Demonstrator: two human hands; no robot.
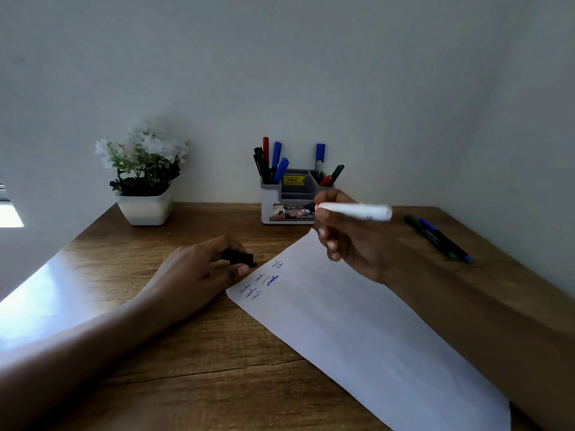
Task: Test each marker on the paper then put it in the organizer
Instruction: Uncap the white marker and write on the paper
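Right hand (345, 241) pinches the white marker (354, 210) between thumb and curled fingers near its tip end, barrel level, above the far corner of the paper (357, 331) and just in front of the organizer (280, 206). Left hand (199, 272) rests on the table (186, 353) beside the paper's edge, fingers curled round a small black piece (241, 258), probably a cap. Judgement: the marker is light, rigid, smooth plastic; hold low on the barrel for writing.

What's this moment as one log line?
right hand: holds white marker clear of paper | left hand: grips small black piece | organizer: markers inside | green marker, blue marker: lying on table
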